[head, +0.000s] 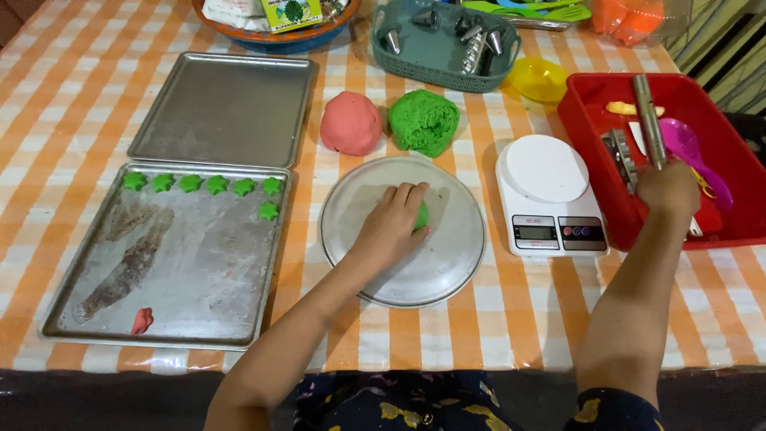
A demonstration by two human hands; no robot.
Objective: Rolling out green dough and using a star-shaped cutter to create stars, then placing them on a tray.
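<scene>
My left hand [391,227] presses down on a small piece of green dough [420,215] on a round metal plate [447,263]. My right hand [669,189] reaches into a red plastic bin [586,132] and grips a metal rolling pin [648,116] that points away from me. Behind the plate sit a pink dough ball [351,122] and a larger green dough ball [423,120].
A white kitchen scale [547,191] stands between plate and bin. A near baking tray [171,263] holds several green star shapes and a pink piece [142,321]; a bare tray [227,108] lies behind it. A teal basket [439,64], yellow bowl [538,78] and purple spoon [690,148] are at the back.
</scene>
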